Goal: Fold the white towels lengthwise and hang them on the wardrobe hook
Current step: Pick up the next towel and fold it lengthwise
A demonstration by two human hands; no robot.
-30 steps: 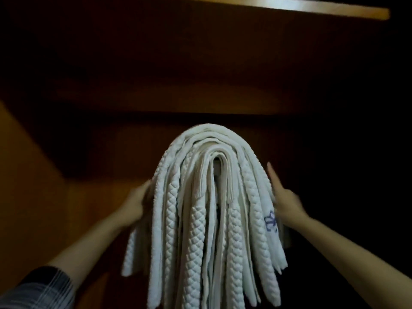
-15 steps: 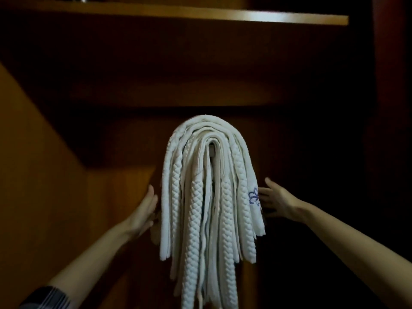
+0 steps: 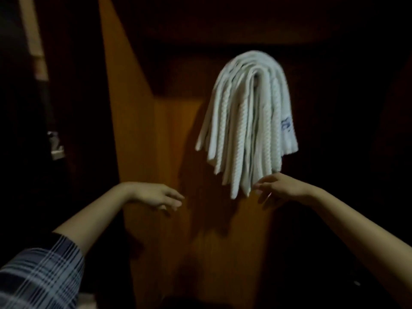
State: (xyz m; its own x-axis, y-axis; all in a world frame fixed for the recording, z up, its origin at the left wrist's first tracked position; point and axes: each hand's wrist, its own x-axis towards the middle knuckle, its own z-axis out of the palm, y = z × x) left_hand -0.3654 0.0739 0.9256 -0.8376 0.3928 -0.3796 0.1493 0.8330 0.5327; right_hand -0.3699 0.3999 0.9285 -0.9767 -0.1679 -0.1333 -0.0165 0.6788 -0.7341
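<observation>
White towels point(image 3: 247, 121) hang lengthwise just above the loosely spread right hand point(image 3: 283, 189); the relaxed, empty left hand point(image 3: 156, 196) is farther left.

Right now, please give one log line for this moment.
white towels: hanging, wardrobe | left hand: open, apart | right hand: open, near towel ends

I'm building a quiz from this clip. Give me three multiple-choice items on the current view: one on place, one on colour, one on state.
1. Where do the white towels hang?
A. Over a hook inside the wardrobe
B. On a shelf
C. From the left hand

2. What colour is the mark on the outer right towel?
A. Red
B. Blue
C. Green

3. What is the right hand doing?
A. Gripping the towels
B. Making a fist
C. Open by the lowest towel ends

Answers: 1 A, they drape from one point on the panel; 2 B, blue stitching shows; 3 C, its fingers are spread.
</observation>
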